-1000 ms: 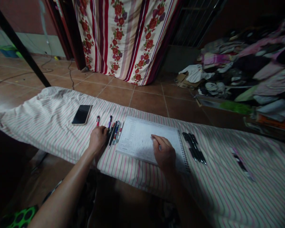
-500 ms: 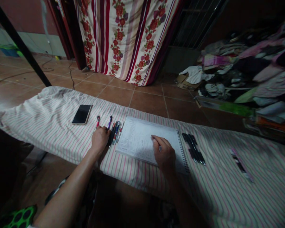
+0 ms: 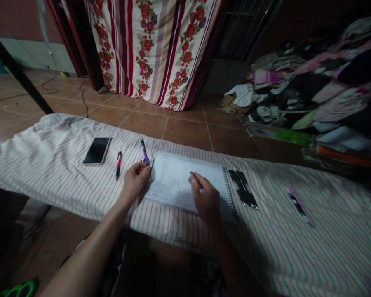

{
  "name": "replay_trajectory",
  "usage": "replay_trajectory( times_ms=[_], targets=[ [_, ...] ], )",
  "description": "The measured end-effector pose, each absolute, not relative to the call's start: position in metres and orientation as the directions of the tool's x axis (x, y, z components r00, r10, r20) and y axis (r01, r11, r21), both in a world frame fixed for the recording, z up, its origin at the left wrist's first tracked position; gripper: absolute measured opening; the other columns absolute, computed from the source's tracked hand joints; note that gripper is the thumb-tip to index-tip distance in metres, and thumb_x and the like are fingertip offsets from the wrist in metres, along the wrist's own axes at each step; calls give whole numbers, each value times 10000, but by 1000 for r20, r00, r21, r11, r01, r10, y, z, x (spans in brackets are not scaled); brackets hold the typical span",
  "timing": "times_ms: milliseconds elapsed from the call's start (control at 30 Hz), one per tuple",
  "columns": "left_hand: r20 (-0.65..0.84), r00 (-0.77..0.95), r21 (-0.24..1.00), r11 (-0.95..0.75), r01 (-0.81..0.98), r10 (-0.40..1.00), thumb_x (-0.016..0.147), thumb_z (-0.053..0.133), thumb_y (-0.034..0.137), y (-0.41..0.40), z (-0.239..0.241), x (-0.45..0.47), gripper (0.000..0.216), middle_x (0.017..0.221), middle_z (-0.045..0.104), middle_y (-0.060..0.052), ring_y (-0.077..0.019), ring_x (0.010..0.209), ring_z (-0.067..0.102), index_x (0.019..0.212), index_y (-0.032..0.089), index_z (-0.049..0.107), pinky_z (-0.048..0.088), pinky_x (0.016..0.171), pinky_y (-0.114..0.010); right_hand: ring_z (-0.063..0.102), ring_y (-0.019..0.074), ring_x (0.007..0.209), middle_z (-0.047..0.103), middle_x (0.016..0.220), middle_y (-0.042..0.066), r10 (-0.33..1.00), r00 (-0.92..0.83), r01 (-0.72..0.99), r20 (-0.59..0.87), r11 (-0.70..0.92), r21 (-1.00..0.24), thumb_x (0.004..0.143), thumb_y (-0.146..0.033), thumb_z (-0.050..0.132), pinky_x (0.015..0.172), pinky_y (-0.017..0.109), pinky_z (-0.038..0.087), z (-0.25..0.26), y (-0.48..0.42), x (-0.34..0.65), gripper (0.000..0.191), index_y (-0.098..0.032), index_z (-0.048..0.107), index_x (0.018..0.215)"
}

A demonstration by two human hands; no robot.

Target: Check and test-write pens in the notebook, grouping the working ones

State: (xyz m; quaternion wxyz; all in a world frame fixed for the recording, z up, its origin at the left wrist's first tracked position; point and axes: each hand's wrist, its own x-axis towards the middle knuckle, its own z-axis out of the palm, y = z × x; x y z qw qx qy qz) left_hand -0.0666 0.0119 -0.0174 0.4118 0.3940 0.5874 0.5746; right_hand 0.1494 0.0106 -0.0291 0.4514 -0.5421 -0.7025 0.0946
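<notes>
My left hand (image 3: 135, 180) is closed in a pinch on a purple pen (image 3: 145, 153), whose dark end points up and away from me. That hand covers most of a row of pens beside the notebook; only part of one pale pen (image 3: 152, 163) shows past the fingers. A red and black pen (image 3: 118, 166) lies on the striped cloth to the left. My right hand (image 3: 205, 198) rests over the spiral notebook (image 3: 176, 165), fingers loosely stretched and nothing seen in them.
A phone (image 3: 97, 151) lies at the left on the striped cloth (image 3: 64, 173). Several black pens (image 3: 243, 189) sit together right of the notebook's spiral. Farther right is a pink and black pen-like item (image 3: 300, 206). Beyond the table are a floral curtain (image 3: 154, 53) and piled clothes (image 3: 321, 78).
My left hand has moved right, away from the red pen and over the row of pens, with the purple pen in its fingers. My right hand stays over the notebook; the view has shifted slightly.
</notes>
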Motion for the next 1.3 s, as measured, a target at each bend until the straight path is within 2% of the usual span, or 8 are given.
replay_trajectory(
  times_ms=[133, 367, 500, 600, 767, 1000, 1167, 1300],
  targets=[
    [-192, -142, 927, 132, -352, 971, 661, 642, 309, 9, -12, -44, 224, 465, 529, 49, -44, 375, 392, 747, 151, 509, 262, 395, -164, 654, 180, 755, 705, 865, 73, 908, 16, 572, 419, 336, -748, 857, -308, 430, 731, 316, 518, -29, 7, 148, 292, -169, 635, 1013],
    [-255, 104, 860, 274, -431, 961, 655, 609, 258, -2, -10, -9, 159, 521, 507, 47, -31, 374, 362, 735, 136, 546, 201, 378, -182, 627, 142, 644, 691, 764, 39, 960, 59, 384, 275, 232, -894, 850, -362, 443, 616, 263, 520, -34, 4, 148, 301, -180, 633, 997],
    [-227, 231, 895, 296, -334, 946, 666, 563, 256, -8, -13, 6, 134, 451, 420, 61, -40, 381, 304, 710, 130, 571, 176, 404, -198, 523, 93, 457, 620, 620, 5, 977, 98, 240, 189, 161, -957, 820, -428, 474, 402, 196, 435, -34, 7, 150, 325, -167, 641, 918],
    [-213, 278, 931, 281, -232, 937, 672, 568, 284, -12, -14, 13, 155, 430, 378, 67, -49, 396, 287, 703, 132, 577, 172, 417, -205, 425, 59, 366, 507, 518, -37, 986, 108, 116, 128, 116, -986, 818, -464, 470, 342, 178, 365, -28, 7, 154, 360, -147, 634, 866],
    [-221, 280, 967, 247, -60, 934, 734, 540, 380, -17, -19, 15, 226, 448, 344, 75, -55, 395, 257, 727, 157, 577, 162, 409, -204, 425, 60, 401, 483, 546, -39, 980, 170, 9, 99, 99, -995, 805, -471, 492, 366, 188, 365, -22, 5, 161, 360, -141, 630, 838],
    [-164, 245, 986, 153, 66, 956, 794, 499, 370, -16, -31, 10, 229, 516, 390, 58, -60, 435, 307, 802, 163, 595, 211, 418, -193, 435, 58, 422, 508, 571, -34, 975, 215, -19, 64, 69, -997, 793, -415, 531, 392, 193, 358, -17, 4, 160, 294, -138, 631, 801],
    [-66, 206, 977, 21, 214, 976, 799, 511, 395, -15, -29, 6, 247, 556, 480, 35, -82, 469, 393, 830, 175, 620, 276, 443, -201, 445, 59, 428, 514, 586, -33, 992, 121, -76, 46, 56, -996, 800, -411, 525, 405, 198, 369, -18, 5, 159, 294, -140, 633, 838],
    [91, 220, 861, -188, 473, 971, 833, 469, 375, -14, -25, 4, 261, 718, 620, -23, -147, 642, 550, 883, 190, 647, 387, 575, -238, 472, 65, 464, 526, 615, -29, 999, 15, -127, 35, 36, -991, 803, -413, 528, 447, 203, 391, -25, 5, 159, 303, -150, 642, 903]
  ],
)
